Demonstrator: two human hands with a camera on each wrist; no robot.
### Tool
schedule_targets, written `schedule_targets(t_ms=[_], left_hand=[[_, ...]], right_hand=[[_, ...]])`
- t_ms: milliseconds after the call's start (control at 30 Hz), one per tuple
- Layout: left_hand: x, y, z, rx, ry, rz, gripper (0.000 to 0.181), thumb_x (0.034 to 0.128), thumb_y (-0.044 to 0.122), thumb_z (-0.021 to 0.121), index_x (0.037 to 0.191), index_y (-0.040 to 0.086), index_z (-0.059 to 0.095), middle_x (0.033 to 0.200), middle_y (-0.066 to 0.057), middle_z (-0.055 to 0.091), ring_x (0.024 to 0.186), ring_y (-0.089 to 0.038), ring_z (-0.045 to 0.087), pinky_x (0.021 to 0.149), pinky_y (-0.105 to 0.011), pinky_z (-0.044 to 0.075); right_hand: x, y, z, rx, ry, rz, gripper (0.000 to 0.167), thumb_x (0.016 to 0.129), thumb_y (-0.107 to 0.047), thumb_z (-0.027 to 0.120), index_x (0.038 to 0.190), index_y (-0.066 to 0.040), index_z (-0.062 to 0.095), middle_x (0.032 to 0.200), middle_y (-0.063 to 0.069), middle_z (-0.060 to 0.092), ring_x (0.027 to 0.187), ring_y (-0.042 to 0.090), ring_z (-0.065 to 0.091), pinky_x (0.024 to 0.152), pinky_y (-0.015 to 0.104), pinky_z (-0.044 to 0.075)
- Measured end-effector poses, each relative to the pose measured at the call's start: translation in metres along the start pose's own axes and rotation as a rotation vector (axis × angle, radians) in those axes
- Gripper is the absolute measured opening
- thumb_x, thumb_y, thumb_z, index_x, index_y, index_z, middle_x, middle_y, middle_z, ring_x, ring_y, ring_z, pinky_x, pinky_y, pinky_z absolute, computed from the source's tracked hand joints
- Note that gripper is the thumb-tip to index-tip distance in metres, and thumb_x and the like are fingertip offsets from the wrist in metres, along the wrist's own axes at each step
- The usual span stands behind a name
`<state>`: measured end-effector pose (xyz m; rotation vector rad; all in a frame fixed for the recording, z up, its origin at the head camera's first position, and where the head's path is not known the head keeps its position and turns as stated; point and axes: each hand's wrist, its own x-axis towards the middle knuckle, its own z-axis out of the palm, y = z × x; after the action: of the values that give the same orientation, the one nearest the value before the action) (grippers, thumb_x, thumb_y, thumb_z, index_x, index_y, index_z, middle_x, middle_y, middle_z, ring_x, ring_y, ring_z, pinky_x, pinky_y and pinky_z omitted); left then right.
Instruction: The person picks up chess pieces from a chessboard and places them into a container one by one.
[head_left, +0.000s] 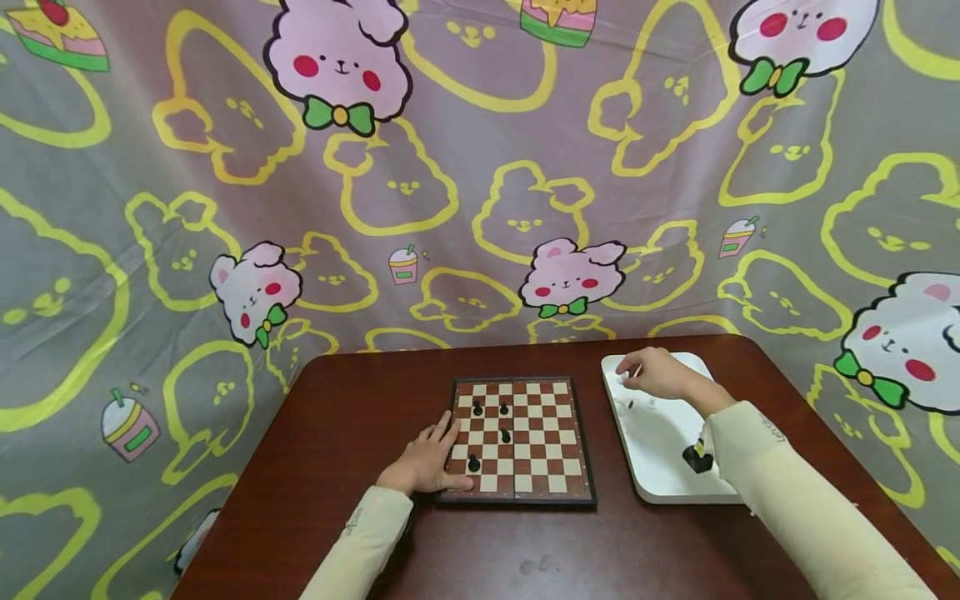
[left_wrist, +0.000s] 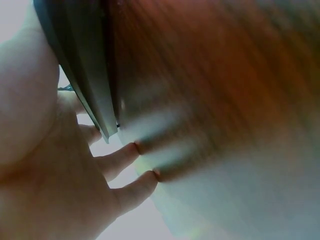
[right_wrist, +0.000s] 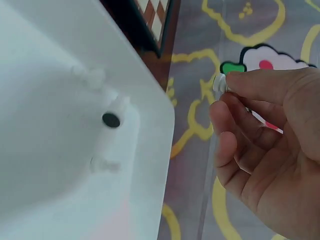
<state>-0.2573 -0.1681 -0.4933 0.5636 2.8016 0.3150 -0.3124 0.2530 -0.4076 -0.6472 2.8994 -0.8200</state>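
Right hand (head_left: 658,375): poised over the far end of the white tray (head_left: 670,450), fingers pinching a small white chess piece (right_wrist: 220,85) between thumb and fingertips; exact kind of piece hard to tell.
Step in hand: by judgement, lifting that one piece clear of the tray without disturbing its neighbours.
Pinch: best light and steady, just firm enough to prevent spinning or slipping, with the base free to meet a surface flat.
Loose white pieces (right_wrist: 115,112): strewn in the tray near a rounded corner, at least one tipped over with a dark base showing; give the idle fingers room above these.
Tray rim: raised; lift straight up before any sideways travel, to avoid a knock.
Left hand (head_left: 426,461): at the left edge of the folding chessboard (head_left: 555,501), fingers straight and spread, holding nothing, thumb over the near-left corner; well placed as a brace, needing only gentle pressure so as not to slide the board along the worktop (head_left: 352,400).
Black pawns (head_left: 504,410): four on the board's left half, one just beside the left thumb; mind that one when shifting the hand.
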Motion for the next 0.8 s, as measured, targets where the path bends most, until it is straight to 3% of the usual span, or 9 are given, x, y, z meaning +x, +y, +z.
schedule_targets(t_ms=[333, 800], left_hand=[[0.000, 0.001, 0.000, 0.005, -0.002, -0.003, 0.111, 0.0722, 0.067, 0.065, 0.153, 0.009, 0.016, 0.157, -0.014, 0.005, 0.135, -0.042, 0.026, 0.098, -0.061, 0.030], [-0.001, 0.001, -0.001, -0.009, -0.003, -0.007, 0.111, 0.0722, 0.067, 0.066, 0.153, 0.009, 0.017, 0.157, -0.014, 0.005, 0.135, -0.042, 0.025, 0.098, -0.061, 0.030]], right_hand=[[-0.017, 0.024, -0.007, -0.014, 0.016, -0.002, 0.017, 0.081, -0.003, 0.068, 0.097, 0.002, 0.070, 0.080, 0.001, 0.065, 0.071, 0.014, 0.059, 0.061, 0.031, 0.046], [-0.027, 0.028, -0.012, -0.012, 0.051, 0.011, 0.014, 0.081, -0.001, 0.067, 0.095, 0.001, 0.068, 0.078, 0.001, 0.063, 0.072, 0.015, 0.058, 0.063, 0.031, 0.045]])
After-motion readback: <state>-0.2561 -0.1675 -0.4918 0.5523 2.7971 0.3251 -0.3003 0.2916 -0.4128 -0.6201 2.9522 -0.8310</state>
